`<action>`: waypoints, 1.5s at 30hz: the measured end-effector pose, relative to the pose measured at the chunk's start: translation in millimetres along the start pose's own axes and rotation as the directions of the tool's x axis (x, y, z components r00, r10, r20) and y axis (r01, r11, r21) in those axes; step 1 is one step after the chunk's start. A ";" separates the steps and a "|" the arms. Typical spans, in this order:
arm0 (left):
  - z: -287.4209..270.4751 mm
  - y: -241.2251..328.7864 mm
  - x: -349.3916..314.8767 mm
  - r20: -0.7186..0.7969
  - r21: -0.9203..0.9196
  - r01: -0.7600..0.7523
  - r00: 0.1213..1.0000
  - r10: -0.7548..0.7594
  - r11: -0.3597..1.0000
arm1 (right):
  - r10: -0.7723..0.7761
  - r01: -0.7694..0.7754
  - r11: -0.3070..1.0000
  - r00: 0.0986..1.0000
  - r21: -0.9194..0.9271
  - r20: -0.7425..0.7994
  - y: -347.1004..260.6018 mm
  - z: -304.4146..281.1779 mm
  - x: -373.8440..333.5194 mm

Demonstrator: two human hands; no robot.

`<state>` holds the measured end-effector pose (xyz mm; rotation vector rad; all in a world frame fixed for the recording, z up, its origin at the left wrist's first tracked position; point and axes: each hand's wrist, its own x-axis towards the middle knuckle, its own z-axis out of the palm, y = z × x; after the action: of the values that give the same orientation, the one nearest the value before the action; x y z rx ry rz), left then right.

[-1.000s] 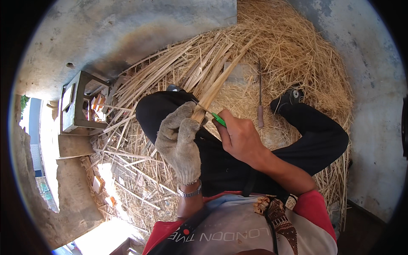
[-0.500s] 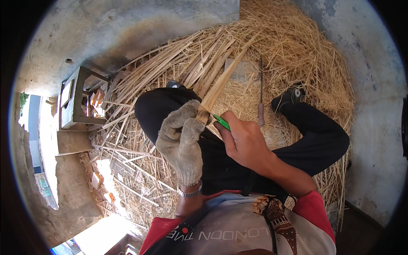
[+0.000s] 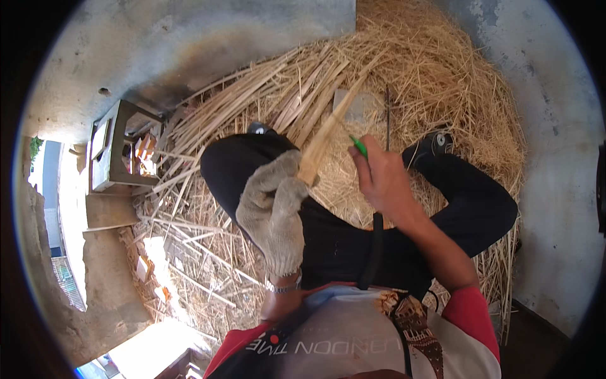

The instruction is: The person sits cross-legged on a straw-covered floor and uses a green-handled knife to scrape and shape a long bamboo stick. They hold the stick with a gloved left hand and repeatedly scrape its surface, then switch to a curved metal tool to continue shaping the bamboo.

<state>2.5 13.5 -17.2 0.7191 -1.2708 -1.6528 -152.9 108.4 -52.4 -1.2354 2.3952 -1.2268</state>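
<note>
My left hand (image 3: 273, 201), in a grey knitted work glove, is closed around the near end of a pale wooden strip (image 3: 323, 139). The strip, bamboo-like, slants away to the upper right over the straw. My bare right hand (image 3: 390, 184) is closed on a small green-handled knife (image 3: 359, 147). The knife's thin blade points up and left, close to the strip's right side; whether it touches cannot be made out. Both hands are above my lap, between my bent legs in black trousers (image 3: 334, 243).
Long split strips (image 3: 252, 98) lie heaped at the far left. Straw-like shavings (image 3: 442, 69) pile up at the far right. A thin metal rod (image 3: 387, 110) and a grey block (image 3: 353, 104) lie ahead. A wooden stool-like frame (image 3: 120, 151) stands left; concrete walls (image 3: 543, 158) enclose the space.
My right hand has moved up and right with the knife, from beside the gloved fingers to further along the strip. My left hand has stayed almost in place, still holding the strip.
</note>
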 end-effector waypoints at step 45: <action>-31.8 -13.4 11.2 0.135 -0.063 -0.029 0.990 0.037 0.998 | -0.291 0.290 0.955 0.957 0.067 0.012 7.4 41.6 -5.9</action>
<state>20.8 -9.3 -38.6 0.5536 -1.3141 -1.7299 -133.2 90.5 -85.8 -1.6152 2.1949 -1.3479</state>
